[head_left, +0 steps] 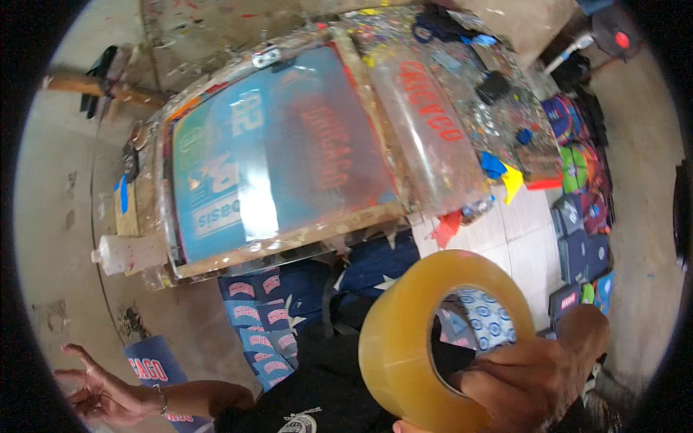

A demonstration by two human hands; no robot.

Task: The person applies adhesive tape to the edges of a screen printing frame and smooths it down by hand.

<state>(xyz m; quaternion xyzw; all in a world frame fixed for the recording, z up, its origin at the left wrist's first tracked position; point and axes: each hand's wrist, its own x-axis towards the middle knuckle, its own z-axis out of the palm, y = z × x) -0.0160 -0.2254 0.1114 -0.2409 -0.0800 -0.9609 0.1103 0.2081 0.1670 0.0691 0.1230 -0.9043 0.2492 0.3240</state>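
A large roll of clear, yellowish packing tape point(397, 339) is held close in front of me at the lower right. My right hand point(505, 382) grips it, partly hidden behind the roll, with a fingertip showing under its lower edge. My left hand point(105, 390) is out at the lower left, fingers spread and holding nothing, a bracelet on its wrist. Beyond both hands, a wood-framed printing screen point(289, 159) with blue mesh and faint lettering lies on a work table. Next to its right side is clear plastic film point(426, 130) with red printed letters.
A whitish plastic bottle point(130, 254) stands at the screen's left corner. Blue printed fabric pieces point(253, 317) lie below the screen, beside dark star-patterned cloth point(379, 263). Stacked folded fabrics point(577, 238) line the right side. A blue printed piece point(155, 361) is near my left forearm.
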